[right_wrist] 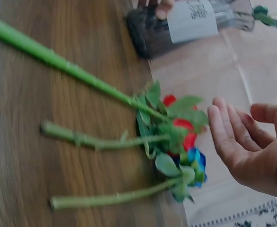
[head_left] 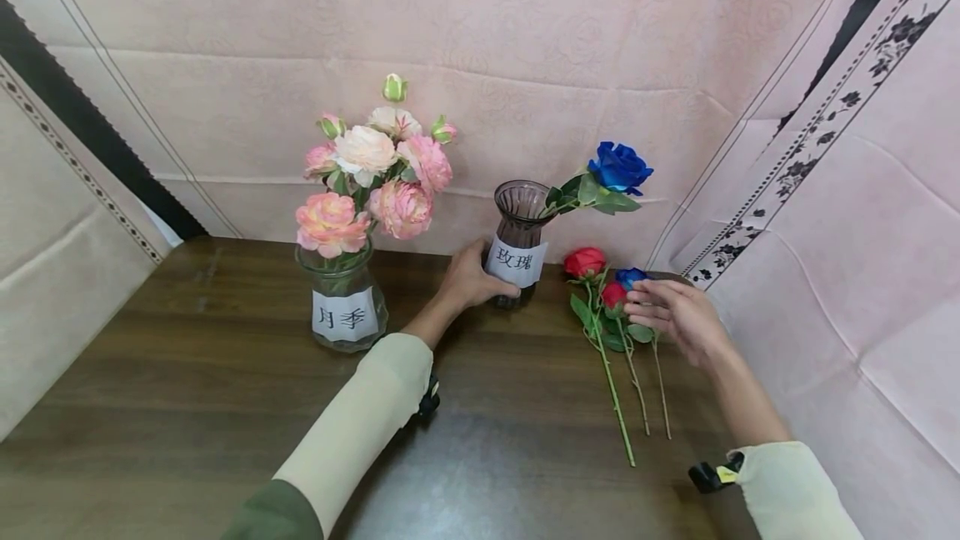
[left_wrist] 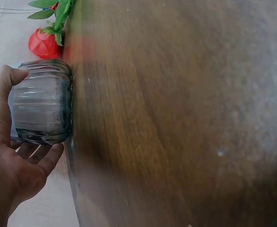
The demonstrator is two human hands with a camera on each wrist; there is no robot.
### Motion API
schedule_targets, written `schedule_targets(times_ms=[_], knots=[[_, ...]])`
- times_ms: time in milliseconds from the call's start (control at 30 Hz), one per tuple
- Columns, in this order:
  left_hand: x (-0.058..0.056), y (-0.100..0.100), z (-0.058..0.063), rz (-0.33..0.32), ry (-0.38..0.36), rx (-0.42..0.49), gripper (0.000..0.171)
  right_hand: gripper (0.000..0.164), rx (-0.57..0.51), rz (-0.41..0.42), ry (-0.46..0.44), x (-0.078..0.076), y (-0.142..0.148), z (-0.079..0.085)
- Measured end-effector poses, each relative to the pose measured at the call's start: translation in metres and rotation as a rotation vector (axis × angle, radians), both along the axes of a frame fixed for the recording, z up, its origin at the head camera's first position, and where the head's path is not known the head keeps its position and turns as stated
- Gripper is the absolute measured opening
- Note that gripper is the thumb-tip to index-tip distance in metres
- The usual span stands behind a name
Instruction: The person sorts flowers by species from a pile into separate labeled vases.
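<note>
My left hand grips the lower part of a dark, translucent ribbed vase with a white paper label. The left wrist view shows the thumb on one side of the vase and fingers on the other. A blue rose stands in it, leaning right. My right hand hovers with relaxed fingers over loose roses, holding nothing. Below it lie a long-stemmed red rose, a second red rose and a blue rose, partly hidden by the hand in the head view.
Left of the dark vase stands a clear glass vase with a labelled front, holding several pink and cream flowers. Both vases are on a brown wooden table. Pale pink cloth hangs behind it and along the sides.
</note>
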State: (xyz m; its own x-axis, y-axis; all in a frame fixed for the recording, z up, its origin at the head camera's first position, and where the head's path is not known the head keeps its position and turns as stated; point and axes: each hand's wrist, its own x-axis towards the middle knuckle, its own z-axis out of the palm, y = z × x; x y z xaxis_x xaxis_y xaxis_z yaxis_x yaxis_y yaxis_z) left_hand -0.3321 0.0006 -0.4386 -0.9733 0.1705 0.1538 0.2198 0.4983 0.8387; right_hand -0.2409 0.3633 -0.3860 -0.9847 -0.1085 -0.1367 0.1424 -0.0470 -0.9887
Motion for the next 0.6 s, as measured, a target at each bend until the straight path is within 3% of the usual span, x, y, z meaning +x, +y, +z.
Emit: schedule_targets(times_ms=[367, 600], knots=[[0.0, 0.0, 0.0, -0.004, 0.002, 0.006, 0.091, 0.021, 0.213, 0.098, -0.107, 0.005, 0.049, -0.01], [0.0, 0.0, 0.001, -0.001, -0.002, 0.004, 0.09, 0.021, 0.251, 0.125, -0.2, 0.013, 0.068, -0.018]])
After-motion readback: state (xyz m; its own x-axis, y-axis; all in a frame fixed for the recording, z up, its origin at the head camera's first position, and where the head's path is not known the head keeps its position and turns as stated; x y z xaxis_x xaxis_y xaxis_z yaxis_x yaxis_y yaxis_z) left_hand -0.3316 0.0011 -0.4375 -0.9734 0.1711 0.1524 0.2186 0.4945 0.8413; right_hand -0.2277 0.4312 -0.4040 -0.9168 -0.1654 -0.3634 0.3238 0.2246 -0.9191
